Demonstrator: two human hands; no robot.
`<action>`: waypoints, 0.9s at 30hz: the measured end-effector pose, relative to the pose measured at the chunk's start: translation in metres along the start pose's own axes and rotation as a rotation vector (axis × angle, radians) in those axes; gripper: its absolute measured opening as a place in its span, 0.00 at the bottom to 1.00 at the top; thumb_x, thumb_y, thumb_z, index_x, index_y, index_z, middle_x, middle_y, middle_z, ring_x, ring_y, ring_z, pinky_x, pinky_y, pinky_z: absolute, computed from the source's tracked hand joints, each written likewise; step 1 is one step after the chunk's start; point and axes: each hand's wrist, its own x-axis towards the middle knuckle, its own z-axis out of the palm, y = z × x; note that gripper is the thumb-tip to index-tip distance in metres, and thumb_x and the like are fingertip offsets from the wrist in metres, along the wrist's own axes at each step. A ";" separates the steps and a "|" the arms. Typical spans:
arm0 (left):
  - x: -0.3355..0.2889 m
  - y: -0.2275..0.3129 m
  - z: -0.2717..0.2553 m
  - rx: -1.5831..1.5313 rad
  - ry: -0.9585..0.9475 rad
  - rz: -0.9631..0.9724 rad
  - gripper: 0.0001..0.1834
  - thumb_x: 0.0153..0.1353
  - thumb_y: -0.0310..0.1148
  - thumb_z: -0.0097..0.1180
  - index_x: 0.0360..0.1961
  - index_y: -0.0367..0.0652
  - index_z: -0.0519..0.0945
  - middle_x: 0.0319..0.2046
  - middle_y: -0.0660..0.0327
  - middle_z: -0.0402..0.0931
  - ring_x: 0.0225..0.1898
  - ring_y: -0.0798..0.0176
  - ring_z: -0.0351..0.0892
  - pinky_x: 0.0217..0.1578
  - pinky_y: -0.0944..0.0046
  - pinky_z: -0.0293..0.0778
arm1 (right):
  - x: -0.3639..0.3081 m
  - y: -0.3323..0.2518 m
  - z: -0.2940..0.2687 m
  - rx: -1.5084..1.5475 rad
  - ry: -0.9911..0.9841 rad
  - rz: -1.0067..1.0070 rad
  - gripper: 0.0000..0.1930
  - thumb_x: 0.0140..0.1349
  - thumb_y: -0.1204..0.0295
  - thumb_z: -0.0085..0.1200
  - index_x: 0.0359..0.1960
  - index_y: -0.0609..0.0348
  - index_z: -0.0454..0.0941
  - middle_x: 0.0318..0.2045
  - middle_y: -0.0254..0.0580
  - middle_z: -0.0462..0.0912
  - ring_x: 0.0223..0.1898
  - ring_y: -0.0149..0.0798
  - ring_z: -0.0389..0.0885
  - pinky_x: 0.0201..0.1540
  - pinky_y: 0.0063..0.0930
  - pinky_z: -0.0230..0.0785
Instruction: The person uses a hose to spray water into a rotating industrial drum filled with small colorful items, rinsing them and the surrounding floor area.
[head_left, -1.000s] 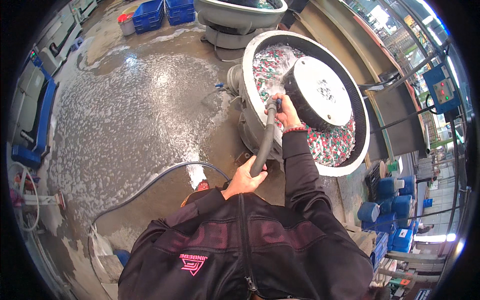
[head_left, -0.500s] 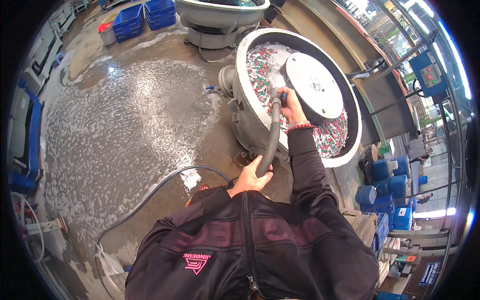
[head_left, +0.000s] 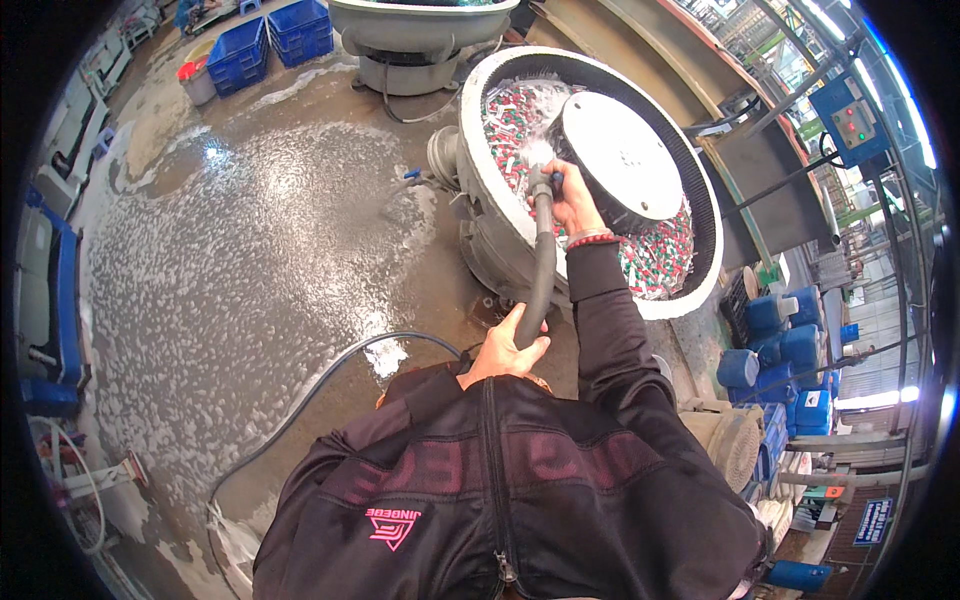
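Observation:
My right hand (head_left: 572,205) grips the nozzle (head_left: 541,184) of a thick grey hose (head_left: 541,275), with a small blue valve lever beside the fingers. White water spray (head_left: 540,152) leaves the nozzle into a large round tub (head_left: 477,120). Many small red, green and white pieces (head_left: 655,262) fill the tub's ring around a white-topped centre hub (head_left: 630,150). Lower down, close to my jacket, my left hand (head_left: 500,352) is wrapped around the same hose. The hose beyond the left hand is partly hidden.
A second round tub (head_left: 420,30) stands behind. Blue crates (head_left: 238,58) and a bucket (head_left: 197,82) are at the far left. Wet, foamy floor (head_left: 270,230) spreads left, crossed by a thin hose (head_left: 300,400). Right are a control box (head_left: 850,120) and blue jugs (head_left: 800,348).
The view has shifted slightly, with the tub sitting a little higher in it. The nozzle points a bit more to the left, and the spray falls nearer the tub's left side. Both hands keep their grip.

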 end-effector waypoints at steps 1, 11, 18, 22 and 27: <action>0.003 -0.003 0.003 0.046 0.008 0.064 0.10 0.50 0.22 0.54 0.33 0.44 0.69 0.20 0.71 0.64 0.20 0.79 0.62 0.21 0.76 0.59 | -0.001 -0.008 0.005 -0.017 -0.017 -0.089 0.08 0.47 0.71 0.47 0.27 0.61 0.67 0.21 0.44 0.70 0.22 0.42 0.71 0.22 0.41 0.72; 0.026 -0.028 0.029 -0.234 0.005 -0.209 0.12 0.52 0.18 0.51 0.34 0.43 0.67 0.14 0.72 0.60 0.09 0.79 0.54 0.10 0.75 0.48 | 0.029 0.033 -0.050 0.067 0.077 0.019 0.10 0.44 0.67 0.50 0.27 0.57 0.67 0.21 0.39 0.68 0.21 0.38 0.68 0.21 0.37 0.69; 0.038 -0.044 0.070 -0.003 -0.235 -0.361 0.11 0.51 0.27 0.56 0.36 0.44 0.69 0.20 0.71 0.65 0.21 0.78 0.63 0.22 0.75 0.59 | -0.021 0.043 -0.184 0.238 0.290 -0.031 0.11 0.43 0.68 0.49 0.29 0.54 0.66 0.22 0.40 0.68 0.22 0.38 0.69 0.22 0.44 0.67; 0.049 -0.060 0.098 0.073 -0.302 -0.301 0.16 0.51 0.28 0.56 0.42 0.41 0.70 0.30 0.63 0.75 0.34 0.72 0.72 0.35 0.70 0.66 | -0.054 0.034 -0.226 0.308 0.440 -0.042 0.09 0.43 0.69 0.50 0.27 0.54 0.66 0.22 0.40 0.68 0.24 0.40 0.69 0.25 0.44 0.67; 0.059 -0.061 0.127 0.328 -0.358 -0.159 0.20 0.51 0.36 0.55 0.45 0.42 0.67 0.19 0.48 0.72 0.22 0.55 0.77 0.24 0.60 0.68 | -0.064 0.026 -0.293 0.328 0.410 -0.097 0.10 0.43 0.66 0.50 0.27 0.54 0.67 0.21 0.37 0.68 0.23 0.39 0.69 0.26 0.46 0.68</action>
